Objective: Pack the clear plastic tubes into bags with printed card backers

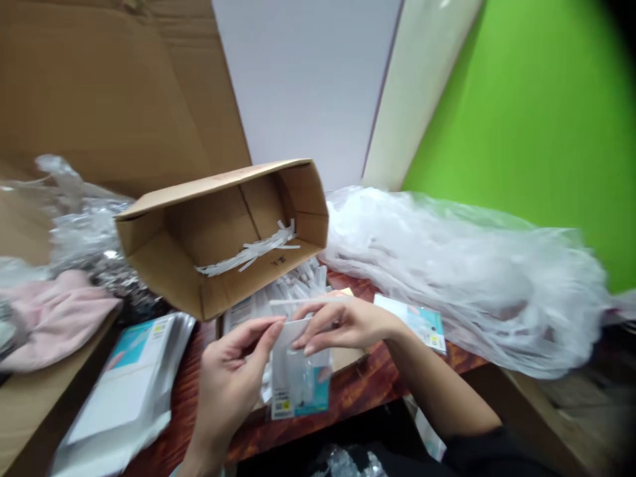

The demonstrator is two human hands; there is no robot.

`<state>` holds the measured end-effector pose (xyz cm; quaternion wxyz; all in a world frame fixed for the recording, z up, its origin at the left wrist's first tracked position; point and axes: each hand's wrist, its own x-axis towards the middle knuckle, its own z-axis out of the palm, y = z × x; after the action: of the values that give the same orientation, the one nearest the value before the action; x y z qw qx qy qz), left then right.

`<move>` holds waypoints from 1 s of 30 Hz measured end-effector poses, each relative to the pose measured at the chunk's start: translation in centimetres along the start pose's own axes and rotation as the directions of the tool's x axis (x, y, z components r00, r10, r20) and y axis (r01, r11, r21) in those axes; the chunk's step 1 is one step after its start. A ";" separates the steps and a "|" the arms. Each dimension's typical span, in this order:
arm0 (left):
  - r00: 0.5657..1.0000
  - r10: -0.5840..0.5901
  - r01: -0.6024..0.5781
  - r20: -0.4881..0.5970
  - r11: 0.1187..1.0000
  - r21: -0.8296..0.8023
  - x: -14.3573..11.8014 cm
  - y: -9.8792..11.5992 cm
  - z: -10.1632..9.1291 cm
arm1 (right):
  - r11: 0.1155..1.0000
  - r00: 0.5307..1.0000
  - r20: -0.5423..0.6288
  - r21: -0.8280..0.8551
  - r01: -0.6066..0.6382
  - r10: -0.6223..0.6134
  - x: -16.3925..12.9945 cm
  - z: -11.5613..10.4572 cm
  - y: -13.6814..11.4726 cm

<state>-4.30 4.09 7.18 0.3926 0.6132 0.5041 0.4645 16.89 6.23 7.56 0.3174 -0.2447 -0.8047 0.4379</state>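
Observation:
My left hand (pixel 238 364) pinches the upper left edge of a clear plastic packet (pixel 301 377), which hangs upright with a blue and white printed card inside. On the packet's upper right part, the bent fingers of my right hand (pixel 342 321) close at its mouth. A thin white strip (pixel 288 303) runs level along the top of those fingers; how it is held is hidden. Behind both hands lies a heap of white strips (pixel 308 278), partly covered by my fingers. Further strips (pixel 253 252) rest inside a tilted cardboard box (pixel 223 205).
A stack of flat packets (pixel 119 384) lies at left, near pink cloth (pixel 59 318) and crumpled silvery plastic (pixel 94 232). Another carded packet (pixel 412 321) sits right of my hands on the reddish wooden table (pixel 358 397). A big translucent bag (pixel 462 271) fills the right side.

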 end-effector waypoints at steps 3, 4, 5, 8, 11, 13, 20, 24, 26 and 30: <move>0.998 0.008 -0.007 -0.055 1.000 0.012 -0.2 -0.6 -0.2 | 0.999 0.999 0.019 -0.042 0.026 -0.025 -0.1 0.2 -0.2; 0.998 0.003 -0.003 -0.059 1.000 -0.004 -0.3 -0.9 -0.3 | 0.999 0.999 -0.038 -0.032 0.030 -0.031 -0.2 0.4 -0.2; 0.998 -0.004 0.002 -0.069 1.000 -0.027 -0.4 -1.2 -0.4 | 1.000 0.989 -0.146 0.002 0.011 -0.010 -0.4 0.7 -0.2; 0.994 -0.006 -0.002 -0.110 0.997 -0.073 -0.6 -1.8 -0.5 | 0.980 0.822 -0.544 0.185 -0.079 0.169 -0.9 1.9 -0.2; 0.992 0.007 -0.019 -0.130 0.995 -0.094 -0.7 -1.6 -0.1 | 0.939 0.664 -0.683 0.331 -0.092 0.306 -1.3 3.4 -0.3; 0.993 -0.017 -0.001 -0.116 0.989 -0.151 -0.6 -1.2 0.4 | 0.898 0.624 -0.685 0.434 -0.064 0.376 -1.1 4.1 -0.4; 0.994 -0.020 -0.011 -0.108 0.959 -0.282 0.3 -1.2 0.6 | 0.905 0.571 -0.740 0.424 -0.013 0.355 -1.1 4.9 0.1; 0.945 0.005 -0.152 -0.327 0.892 -0.426 0.6 -2.2 -1.3 | 0.986 0.370 -0.924 0.138 0.095 0.094 -2.8 4.6 1.2; 0.960 0.060 -0.175 -0.274 0.890 -0.420 0.3 -2.9 -1.9 | 0.991 0.393 -0.913 -0.075 0.109 -0.112 -3.6 4.6 1.4; 0.905 0.426 -0.410 0.005 0.873 -0.265 -0.4 -3.9 -1.7 | 0.920 0.518 -0.762 -0.353 0.171 -0.389 -4.1 5.0 1.2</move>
<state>-6.96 4.42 3.89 0.3748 0.6656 0.2825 0.5803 16.19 1.33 3.18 0.6890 -0.3212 -0.6388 0.1185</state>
